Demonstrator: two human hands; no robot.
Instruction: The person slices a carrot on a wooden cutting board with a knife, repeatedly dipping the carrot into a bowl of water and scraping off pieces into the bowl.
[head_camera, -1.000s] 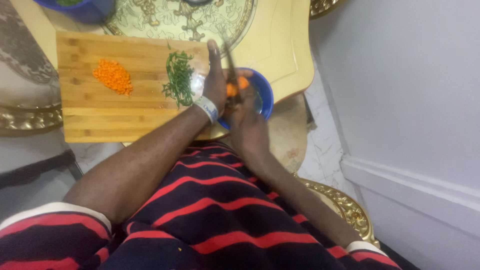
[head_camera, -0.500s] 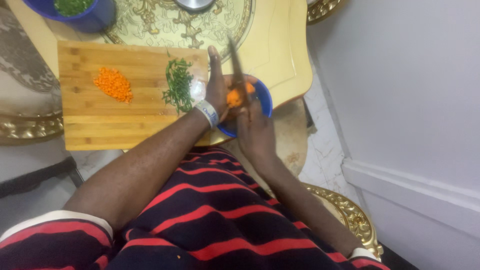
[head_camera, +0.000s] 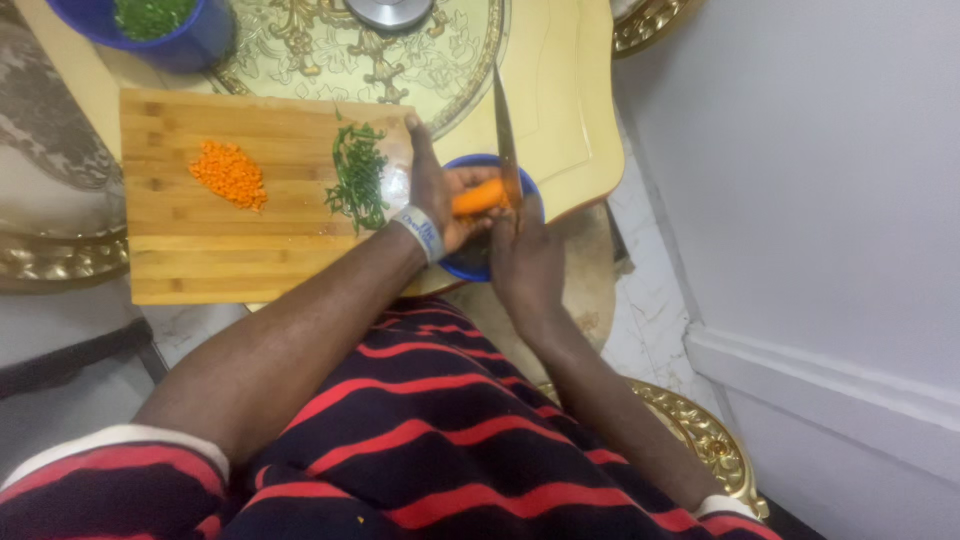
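While diced carrot (head_camera: 229, 173) and cut greens (head_camera: 357, 176) lie done on the board (head_camera: 200, 255), our left hand (head_camera: 437, 190) grips a carrot (head_camera: 477, 197) over the bowl (head_camera: 531, 189) at the table's near edge, our right hand (head_camera: 522, 255) clenching the knife (head_camera: 503, 125), peeling unfinished.

Both arms reach forward from the striped sleeves. The left hand (head_camera: 437, 195) is turned on its side, thumb up, fingers curled closed around something. The right hand (head_camera: 523, 255) sits just beside it, closed in a tight fist, knuckles up.
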